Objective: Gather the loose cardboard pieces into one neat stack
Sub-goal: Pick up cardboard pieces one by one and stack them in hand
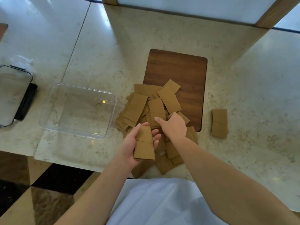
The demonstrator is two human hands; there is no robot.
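Loose pile [146, 106] sprawls across bench [243, 111] and board edge, just ahead of my hands. Left hand [138, 143] cradles 1 started stack [144, 143], long axis pointing away. Right hand [174, 125], nearer the pile, curls onto it; grip unclear.

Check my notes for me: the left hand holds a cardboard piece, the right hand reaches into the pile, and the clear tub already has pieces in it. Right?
Not quite. The head view shows the tub empty. The rest stands: the left hand holds a cardboard piece, the right hand reaches into the pile.
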